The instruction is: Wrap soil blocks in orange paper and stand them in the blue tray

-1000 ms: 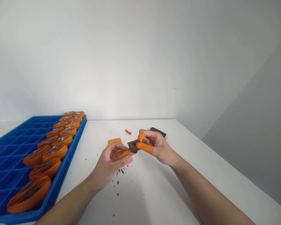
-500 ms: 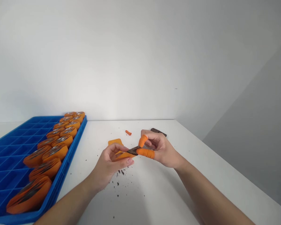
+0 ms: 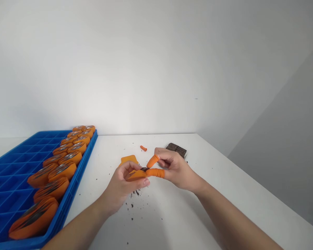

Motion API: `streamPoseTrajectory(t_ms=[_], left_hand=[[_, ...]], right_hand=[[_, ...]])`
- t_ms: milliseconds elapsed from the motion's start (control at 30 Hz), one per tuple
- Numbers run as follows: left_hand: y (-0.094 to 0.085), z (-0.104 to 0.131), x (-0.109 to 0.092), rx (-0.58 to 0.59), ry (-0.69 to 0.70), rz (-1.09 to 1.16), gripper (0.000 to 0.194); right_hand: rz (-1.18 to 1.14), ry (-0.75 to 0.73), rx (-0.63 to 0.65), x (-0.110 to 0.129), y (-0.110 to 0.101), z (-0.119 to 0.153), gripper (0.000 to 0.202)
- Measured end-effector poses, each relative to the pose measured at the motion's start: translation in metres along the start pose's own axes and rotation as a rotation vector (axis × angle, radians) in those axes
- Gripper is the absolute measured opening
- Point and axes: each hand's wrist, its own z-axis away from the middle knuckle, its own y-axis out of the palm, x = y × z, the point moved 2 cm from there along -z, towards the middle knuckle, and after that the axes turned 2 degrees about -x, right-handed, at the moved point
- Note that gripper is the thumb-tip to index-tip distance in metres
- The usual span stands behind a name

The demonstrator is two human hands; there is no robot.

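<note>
blue tray [image 3: 5, 163] cropped left, dark piece [image 3: 145, 169] mostly hidden

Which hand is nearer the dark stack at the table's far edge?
Right. The right hand sits just in front of the dark stack; the left hand is farther off, to its left.

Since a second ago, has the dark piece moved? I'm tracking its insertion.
Yes. The dark piece has gone lower and leftward, away from the dark stack on the table, into the orange sleeve.

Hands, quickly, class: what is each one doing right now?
Left hand: closed on an orange pouch.
Right hand: orange finger cots pinch a dark piece at the pouch's mouth.
</note>
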Motion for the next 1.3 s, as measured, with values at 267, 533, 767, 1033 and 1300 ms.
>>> streamPoseTrajectory(t_ms=[267,533,767,1033,1300], left_hand=[[0.006,-0.001,0.004,-0.05,-0.008,-0.085,0.043],[0.009,-0.002,0.005,-0.142,0.0,-0.361,0.029],[0.011,-0.004,0.001,-0.053,0.128,-0.386,0.018],[0.013,0.0,-0.014,-0.093,0.202,-0.345,0.013],[0.013,0.0,-0.015,-0.161,0.251,-0.344,0.017]], right_hand=[[0.003,-0.015,-0.045,-0.011,0.016,0.0,0.039],[0.13,-0.037,-0.102,-0.024,0.03,0.006,0.046],[0.213,-0.183,-0.113,-0.018,0.039,0.01,0.028],[0.251,-0.346,-0.272,-0.003,0.05,0.018,0.012],[0.284,-0.376,-0.307,-0.001,0.05,0.019,0.016]])
